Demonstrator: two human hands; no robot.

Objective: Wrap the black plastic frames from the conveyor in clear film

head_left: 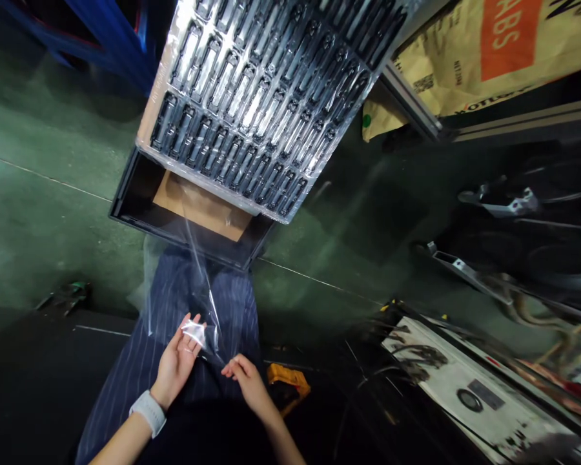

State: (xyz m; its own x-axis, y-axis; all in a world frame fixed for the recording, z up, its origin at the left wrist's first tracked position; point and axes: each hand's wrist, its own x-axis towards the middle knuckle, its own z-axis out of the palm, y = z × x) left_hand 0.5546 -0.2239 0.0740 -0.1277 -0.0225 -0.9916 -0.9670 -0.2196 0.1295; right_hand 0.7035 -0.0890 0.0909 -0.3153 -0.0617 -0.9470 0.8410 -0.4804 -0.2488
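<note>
Clear plastic film (212,307) stretches from the stacked trays down over my lap. My left hand (178,357) is palm up with its fingers extended, and a shiny fold of the film lies against the fingertips. Pinched closed, my right hand (243,373) grips the edge of the film. Beyond them, a tray (252,106) with rows of dark, elongated parts is wrapped in film and sits over a black crate (184,234). Brown cardboard (206,205) shows inside the crate's near end.
A blue metal frame (104,39) stands at the upper left. At the upper right lies a paper sack (465,58) printed "ABS". A white machine panel (469,394) is at the lower right, and a yellow plastic piece (290,381) lies beside my right forearm.
</note>
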